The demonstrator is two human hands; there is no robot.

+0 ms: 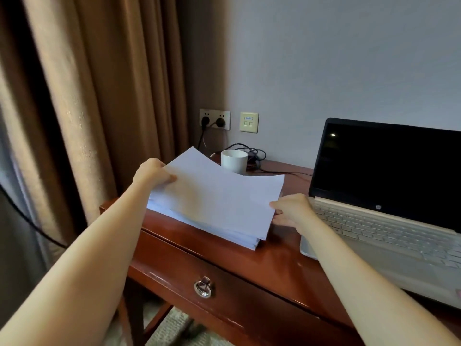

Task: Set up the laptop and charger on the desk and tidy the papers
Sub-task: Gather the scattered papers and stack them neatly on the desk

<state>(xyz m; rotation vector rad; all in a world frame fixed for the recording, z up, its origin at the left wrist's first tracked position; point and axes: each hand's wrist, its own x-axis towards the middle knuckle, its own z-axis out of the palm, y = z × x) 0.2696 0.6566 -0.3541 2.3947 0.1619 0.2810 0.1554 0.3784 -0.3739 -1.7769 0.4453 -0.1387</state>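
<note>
White papers (217, 196) sit between both hands, stacked on the wooden desk (274, 258). Left hand (153, 172) pinches the far-left edge of the top sheets, thumb on top. Right hand (290, 211) curls round the right edge, fingers underneath. Top sheets are bowed and raised off the lower stack, which lies below the hands with edges fanned. Laptop (389, 196) is open with a dark screen, just right of the right hand. White mug (234, 161) stands just beyond the sheets, ahead of both hands. Charger cable (252, 151) is bunched behind the mug and runs toward the wall socket (215, 119). Likely step: squaring the pile. Best done with even grip both sides, lowering flat, tapping edges flush, keeping the far corner off the mug and away from the desk edge under the left hand.
</note>
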